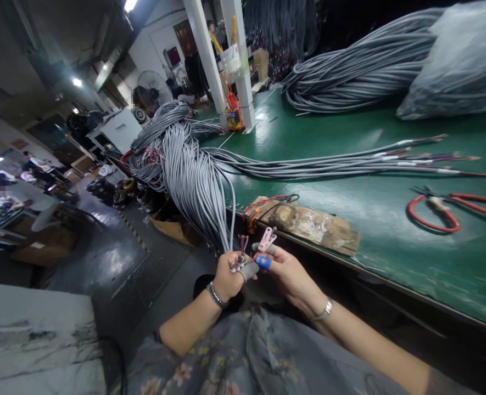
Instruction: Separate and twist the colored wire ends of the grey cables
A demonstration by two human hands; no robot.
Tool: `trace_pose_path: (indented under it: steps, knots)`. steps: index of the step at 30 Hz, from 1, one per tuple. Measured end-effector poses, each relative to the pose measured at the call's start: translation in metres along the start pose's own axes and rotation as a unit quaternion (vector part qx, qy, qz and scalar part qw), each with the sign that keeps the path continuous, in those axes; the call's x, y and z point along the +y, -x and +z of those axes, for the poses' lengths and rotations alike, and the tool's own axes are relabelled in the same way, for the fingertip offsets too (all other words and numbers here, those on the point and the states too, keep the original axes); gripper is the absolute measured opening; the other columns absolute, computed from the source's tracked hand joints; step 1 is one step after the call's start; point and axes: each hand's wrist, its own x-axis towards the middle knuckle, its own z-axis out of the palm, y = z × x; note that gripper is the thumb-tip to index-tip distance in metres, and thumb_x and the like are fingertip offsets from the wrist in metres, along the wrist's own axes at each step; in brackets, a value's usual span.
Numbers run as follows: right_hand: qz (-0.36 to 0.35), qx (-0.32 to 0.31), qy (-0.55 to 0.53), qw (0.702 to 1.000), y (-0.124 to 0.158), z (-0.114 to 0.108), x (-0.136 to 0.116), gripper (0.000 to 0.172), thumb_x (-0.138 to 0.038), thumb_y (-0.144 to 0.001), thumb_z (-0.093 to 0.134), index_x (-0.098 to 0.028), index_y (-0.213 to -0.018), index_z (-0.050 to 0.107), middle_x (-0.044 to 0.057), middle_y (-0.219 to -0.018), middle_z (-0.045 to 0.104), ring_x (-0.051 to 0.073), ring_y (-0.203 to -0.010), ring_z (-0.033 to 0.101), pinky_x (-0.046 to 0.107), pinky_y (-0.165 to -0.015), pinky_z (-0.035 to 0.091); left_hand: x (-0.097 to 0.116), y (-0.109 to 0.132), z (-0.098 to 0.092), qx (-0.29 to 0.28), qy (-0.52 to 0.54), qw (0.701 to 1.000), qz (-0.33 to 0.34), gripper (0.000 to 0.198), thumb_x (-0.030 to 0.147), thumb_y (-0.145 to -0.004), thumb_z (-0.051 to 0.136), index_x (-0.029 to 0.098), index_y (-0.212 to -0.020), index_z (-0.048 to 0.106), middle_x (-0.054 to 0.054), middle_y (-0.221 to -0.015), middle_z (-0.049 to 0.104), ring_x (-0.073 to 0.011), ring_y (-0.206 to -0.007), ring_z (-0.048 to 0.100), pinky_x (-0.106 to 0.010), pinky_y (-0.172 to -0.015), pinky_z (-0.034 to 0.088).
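Note:
My left hand (231, 274) is closed around the ends of several grey cables (227, 219), whose stripped ends show thin coloured wires (243, 243) above the fist. A grey cover wraps the left thumb. Beside it, my right hand (286, 269) pinches a thin wire between thumb and forefinger; the fingers hide most of it. Blue tape (263, 262) is around the right thumb. A pink clothespin (267, 240) sticks up at the right fingertips; whether it is held or clipped on cannot be made out. The cables run up into a large grey cable bundle (189, 170) hanging over the bench edge.
On the green bench (383, 219) lie a worn wooden board (312, 225), red-handled pliers (436, 211) and a row of cables with stripped ends (329, 164). Another cable coil (362, 66) lies behind, partly under a plastic bag (461, 66). A white post (238, 66) stands at the bench's back.

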Motion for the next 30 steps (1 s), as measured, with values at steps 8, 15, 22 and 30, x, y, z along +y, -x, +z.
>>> trace_pose_path:
  steps: [8, 15, 22, 30]
  knots:
    - [0.056, 0.018, -0.055, 0.997, 0.000, -0.005, 0.004, 0.032, -0.026, -0.048, 0.092, -0.020, -0.070, 0.070, -0.001, -0.066, 0.069, 0.010, -0.050, 0.057, 0.023, -0.048, 0.043, -0.008, 0.004, 0.002, 0.025, -0.013, 0.999, 0.033, 0.039, 0.050, -0.076, 0.069, 0.018, -0.055, 0.064, -0.005, -0.057, 0.067, -0.0168, -0.056, 0.060, -0.028, -0.061, 0.048]
    - [0.066, 0.062, -0.024, 0.996, -0.001, 0.000, 0.003, 0.028, -0.022, -0.048, 0.090, -0.019, -0.066, 0.069, -0.002, -0.059, 0.065, 0.010, -0.047, 0.052, 0.023, -0.045, 0.039, -0.019, 0.006, 0.004, 0.061, -0.055, 0.993, 0.086, 0.031, 0.044, -0.075, 0.070, 0.019, -0.059, 0.064, -0.004, -0.058, 0.063, -0.0165, -0.059, 0.057, -0.028, -0.063, 0.046]
    - [-0.003, 0.079, -0.029, 0.996, 0.002, -0.005, 0.004, 0.032, -0.040, -0.055, 0.088, -0.019, -0.069, 0.070, -0.002, -0.061, 0.063, 0.010, -0.052, 0.049, 0.024, -0.050, 0.040, -0.015, 0.005, 0.006, 0.052, 0.049, 0.997, 0.028, 0.037, 0.051, -0.076, 0.069, 0.016, -0.065, 0.067, -0.004, -0.057, 0.066, -0.0158, -0.055, 0.060, -0.028, -0.059, 0.047]
    - [0.027, 0.030, -0.040, 0.998, -0.015, -0.025, 0.003, 0.045, -0.064, -0.063, 0.076, -0.021, -0.076, 0.072, 0.002, -0.067, 0.066, 0.013, -0.056, 0.053, 0.027, -0.053, 0.046, -0.001, 0.003, 0.009, 0.073, 0.116, 0.990, 0.023, 0.042, 0.054, -0.073, 0.071, 0.016, -0.057, 0.063, -0.003, -0.051, 0.064, -0.0140, -0.050, 0.059, -0.026, -0.055, 0.046]
